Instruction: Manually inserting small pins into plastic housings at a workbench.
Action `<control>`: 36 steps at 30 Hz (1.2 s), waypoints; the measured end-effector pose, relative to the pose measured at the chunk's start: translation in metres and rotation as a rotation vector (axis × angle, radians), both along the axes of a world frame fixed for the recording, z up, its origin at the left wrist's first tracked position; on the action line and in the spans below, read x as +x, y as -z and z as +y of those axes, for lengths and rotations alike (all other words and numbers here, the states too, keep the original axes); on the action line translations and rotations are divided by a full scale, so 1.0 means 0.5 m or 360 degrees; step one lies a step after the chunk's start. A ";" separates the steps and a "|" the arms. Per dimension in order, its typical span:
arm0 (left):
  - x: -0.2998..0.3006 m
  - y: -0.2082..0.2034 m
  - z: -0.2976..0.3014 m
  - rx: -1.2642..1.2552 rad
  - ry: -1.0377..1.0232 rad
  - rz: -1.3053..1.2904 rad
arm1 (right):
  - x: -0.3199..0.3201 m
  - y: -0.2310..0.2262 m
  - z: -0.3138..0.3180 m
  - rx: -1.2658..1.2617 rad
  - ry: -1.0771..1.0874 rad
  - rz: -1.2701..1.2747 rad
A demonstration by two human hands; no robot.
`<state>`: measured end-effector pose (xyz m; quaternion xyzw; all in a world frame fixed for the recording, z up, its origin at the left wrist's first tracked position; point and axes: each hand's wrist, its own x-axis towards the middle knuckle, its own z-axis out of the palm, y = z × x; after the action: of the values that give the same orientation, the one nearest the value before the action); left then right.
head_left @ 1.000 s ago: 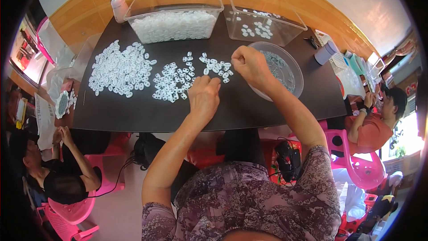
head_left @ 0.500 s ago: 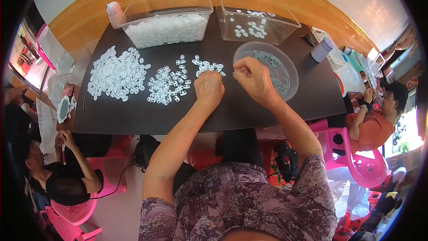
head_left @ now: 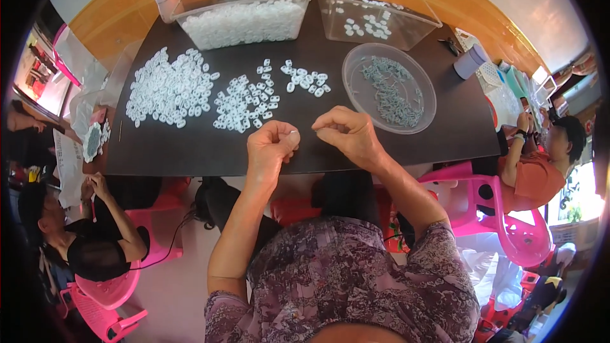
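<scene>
Near the table's front edge, my left hand [head_left: 270, 146] is closed in a pinch, with a bit of white at the thumb tip that looks like a small white plastic piece [head_left: 294, 133]. Facing it across a narrow gap, my right hand [head_left: 349, 136] pinches thumb and forefinger together; what they hold is too small to make out. Beyond my hands lie a small group of white two-holed oval pieces [head_left: 306, 79], a looser pile of them [head_left: 238, 105] and a large heap [head_left: 171, 89]. A round clear tub [head_left: 427, 109] with small grey screw-like parts [head_left: 395, 92] stands beyond my right hand.
At the back stand a clear bin [head_left: 254, 22] full of white pieces and another bin [head_left: 406, 35] with few. A pink bottle [head_left: 167, 3] and a lilac cup [head_left: 470, 62] flank them. People sit left [head_left: 95, 241] and right [head_left: 537, 168], hands raised.
Both hands have drawn back toward the table's front edge, the left from the white pieces and the right from the tub. They now face each other, and the view has shifted slightly.
</scene>
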<state>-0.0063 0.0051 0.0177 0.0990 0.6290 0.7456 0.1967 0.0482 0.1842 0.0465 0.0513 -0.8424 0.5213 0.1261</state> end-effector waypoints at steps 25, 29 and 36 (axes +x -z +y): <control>0.059 -0.006 -0.070 0.0330 -0.0174 -0.0158 | -0.009 -0.002 -0.110 -0.0222 -0.0171 -0.0309; 0.071 -0.003 -0.062 0.0277 -0.0265 -0.0006 | -0.003 -0.002 -0.114 -0.0313 -0.0153 -0.0321; 0.092 0.019 -0.053 0.0024 -0.0489 0.0360 | 0.004 0.008 -0.136 -0.0348 -0.0093 -0.0282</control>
<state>0.0400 -0.0216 0.0083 0.0865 0.6492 0.7556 0.0077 0.0504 0.1159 0.0423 0.0154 -0.7865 0.6161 0.0408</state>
